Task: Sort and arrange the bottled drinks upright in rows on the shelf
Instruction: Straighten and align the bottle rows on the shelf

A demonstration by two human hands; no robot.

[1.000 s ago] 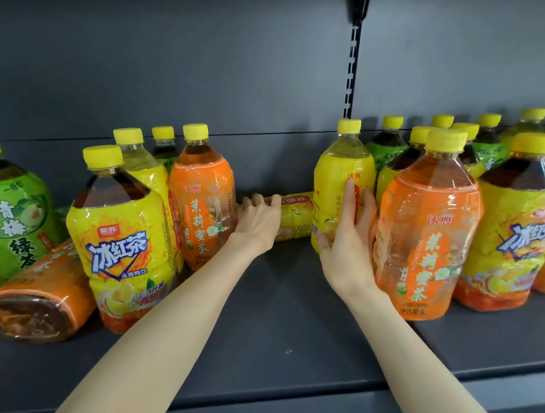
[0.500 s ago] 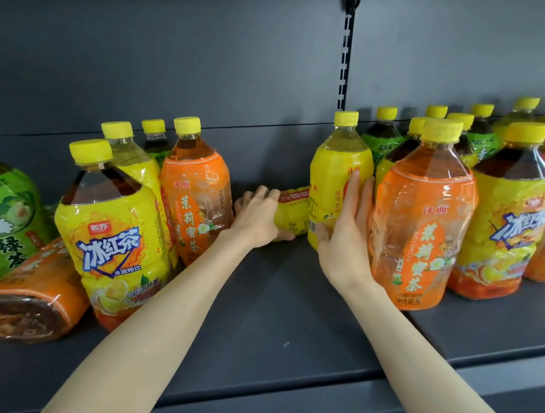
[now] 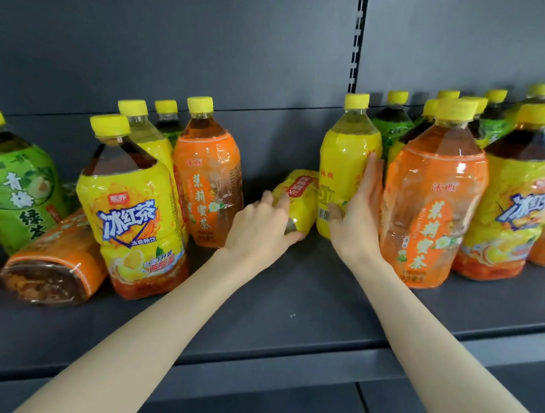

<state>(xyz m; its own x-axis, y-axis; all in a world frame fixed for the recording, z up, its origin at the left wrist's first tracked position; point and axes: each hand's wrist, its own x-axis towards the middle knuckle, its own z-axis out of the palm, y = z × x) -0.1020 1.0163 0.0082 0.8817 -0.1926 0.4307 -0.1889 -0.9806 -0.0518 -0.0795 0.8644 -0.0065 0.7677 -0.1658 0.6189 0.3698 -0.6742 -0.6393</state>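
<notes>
A yellow-labelled bottle (image 3: 301, 197) lies on its side at the back of the dark shelf (image 3: 274, 321), base toward me. My left hand (image 3: 260, 230) is closed around its base end. An upright yellow bottle (image 3: 347, 170) stands just to its right, and my right hand (image 3: 357, 212) grips its lower side with the fingers spread flat along the label. Left of the gap stand an orange bottle (image 3: 210, 185) and a yellow iced-tea bottle (image 3: 133, 215). An orange bottle (image 3: 429, 205) stands right beside my right hand.
Another orange bottle (image 3: 55, 268) lies on its side at the left, next to an upright green bottle (image 3: 12, 189). Several upright bottles crowd the right end, with a yellow iced-tea bottle (image 3: 521, 204) in front. A slotted upright (image 3: 357, 40) runs up the back panel.
My left hand has closed on the lying yellow bottle and drawn its base end forward and up. My right hand stays on the upright yellow bottle.
</notes>
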